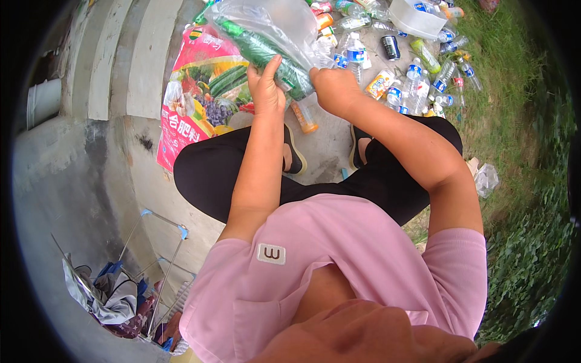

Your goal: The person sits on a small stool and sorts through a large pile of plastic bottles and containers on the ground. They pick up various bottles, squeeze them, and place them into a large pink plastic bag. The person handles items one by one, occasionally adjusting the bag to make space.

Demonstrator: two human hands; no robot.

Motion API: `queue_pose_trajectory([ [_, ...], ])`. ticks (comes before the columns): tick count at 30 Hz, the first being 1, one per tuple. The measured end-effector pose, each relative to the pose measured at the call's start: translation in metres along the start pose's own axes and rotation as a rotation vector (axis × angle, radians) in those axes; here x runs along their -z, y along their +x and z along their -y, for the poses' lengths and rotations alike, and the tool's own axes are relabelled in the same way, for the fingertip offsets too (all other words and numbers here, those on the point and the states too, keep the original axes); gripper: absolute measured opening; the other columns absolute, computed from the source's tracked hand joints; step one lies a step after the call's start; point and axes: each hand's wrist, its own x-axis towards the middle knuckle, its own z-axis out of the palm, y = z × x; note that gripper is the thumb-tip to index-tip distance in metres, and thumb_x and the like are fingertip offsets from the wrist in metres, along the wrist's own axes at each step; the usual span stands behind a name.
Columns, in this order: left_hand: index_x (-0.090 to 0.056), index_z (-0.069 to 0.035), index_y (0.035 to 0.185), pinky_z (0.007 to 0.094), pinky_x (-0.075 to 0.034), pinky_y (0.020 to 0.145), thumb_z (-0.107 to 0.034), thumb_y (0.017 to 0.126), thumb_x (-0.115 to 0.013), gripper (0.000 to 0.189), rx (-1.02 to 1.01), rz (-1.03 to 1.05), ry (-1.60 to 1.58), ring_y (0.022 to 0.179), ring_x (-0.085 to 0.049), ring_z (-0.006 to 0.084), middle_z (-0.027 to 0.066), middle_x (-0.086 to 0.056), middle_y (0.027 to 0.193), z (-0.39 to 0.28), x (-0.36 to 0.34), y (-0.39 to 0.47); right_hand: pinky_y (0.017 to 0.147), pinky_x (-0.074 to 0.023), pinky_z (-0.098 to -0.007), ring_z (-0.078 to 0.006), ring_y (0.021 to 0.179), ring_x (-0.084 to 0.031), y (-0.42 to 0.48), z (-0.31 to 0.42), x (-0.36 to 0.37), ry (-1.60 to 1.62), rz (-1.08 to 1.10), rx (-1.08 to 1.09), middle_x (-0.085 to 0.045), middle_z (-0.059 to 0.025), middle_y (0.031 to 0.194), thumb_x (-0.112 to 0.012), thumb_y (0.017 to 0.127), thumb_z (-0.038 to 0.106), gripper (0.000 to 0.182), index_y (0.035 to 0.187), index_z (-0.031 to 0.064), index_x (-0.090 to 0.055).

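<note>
In the head view, a clear plastic bag (295, 20) spreads out in front of me, with a long green plastic bottle (265, 50) lying slantwise inside or under its film. My left hand (265, 88) holds the bottle from below, its thumb up along the side and the other fingers partly hidden behind. The fist of my right hand (334, 86) pinches the bag's gathered edge near the bottle's lower end. Below the bag, an orange-capped bottle (304, 117) rests on the concrete between my feet.
A pink printed fertilizer sack (195, 100) lies at left beside concrete steps (145, 59). Several plastic bottles (414, 72), a dark can (390, 47) and a white plastic container (415, 20) cover the ground at right, beside grass (513, 90). A metal-framed cart (168, 272) stands lower left.
</note>
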Motion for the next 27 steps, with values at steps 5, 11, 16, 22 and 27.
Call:
queue_pose_trajectory([
  [5, -0.050, 0.000, 0.123, 0.0321, -0.048, 0.093, 0.004, 0.077, -0.075, 0.053, 0.020, -0.038, 0.086, 0.104, -0.059, 0.0183, 0.0078, -0.060, 0.113, 0.024, 0.017, -0.001, 0.071, -0.0561, -0.0393, -0.0290, 0.083, -0.071, -0.015, 0.003, -0.008, -0.070, 0.045, 0.124, -0.071, -0.0116, 0.082, -0.064, 0.077, 0.008, 0.009, 0.083, 0.0097, -0.071],
  [11, -0.052, -0.002, 0.122, 0.0326, -0.049, 0.090, 0.004, 0.075, -0.076, 0.053, 0.228, 0.007, 0.073, 0.103, -0.059, 0.0180, 0.0076, -0.061, 0.111, 0.027, 0.031, 0.000, 0.076, -0.0541, -0.0435, -0.0332, 0.091, -0.067, -0.021, 0.012, 0.003, 0.101, 0.222, 0.390, -0.069, -0.0132, 0.096, -0.062, 0.089, 0.021, 0.015, 0.093, 0.0067, -0.066],
  [16, -0.037, 0.004, 0.138, 0.0335, -0.046, 0.095, -0.004, 0.069, -0.083, 0.083, 0.064, 0.085, 0.449, 0.112, -0.055, 0.0215, 0.0132, -0.054, 0.126, 0.039, 0.040, -0.014, 0.075, -0.0537, -0.0443, -0.0366, 0.088, -0.067, 0.010, -0.021, 0.012, 0.237, -0.233, 0.133, -0.070, -0.0141, 0.095, -0.063, 0.091, 0.033, 0.031, 0.102, 0.0046, -0.066],
  [22, -0.032, 0.007, 0.141, 0.0355, -0.041, 0.102, -0.016, 0.065, -0.087, 0.096, 0.007, 0.286, 0.729, 0.118, -0.052, 0.0249, 0.0176, -0.054, 0.128, 0.060, 0.044, -0.034, 0.079, -0.0542, -0.0408, -0.0346, 0.085, -0.068, 0.047, -0.066, 0.020, 0.486, -0.383, -0.043, -0.070, -0.0171, 0.090, -0.066, 0.087, 0.041, 0.040, 0.101, 0.0034, -0.069],
  [27, -0.036, 0.005, 0.139, 0.0349, -0.043, 0.100, -0.013, 0.066, -0.086, 0.091, 0.048, 0.365, 0.730, 0.116, -0.054, 0.0230, 0.0154, -0.055, 0.126, 0.055, 0.032, -0.045, 0.075, -0.0531, -0.0414, -0.0360, 0.079, -0.066, 0.052, -0.071, 0.017, 0.572, -0.328, -0.073, -0.069, -0.0168, 0.081, -0.067, 0.085, 0.031, 0.028, 0.086, 0.0029, -0.070],
])
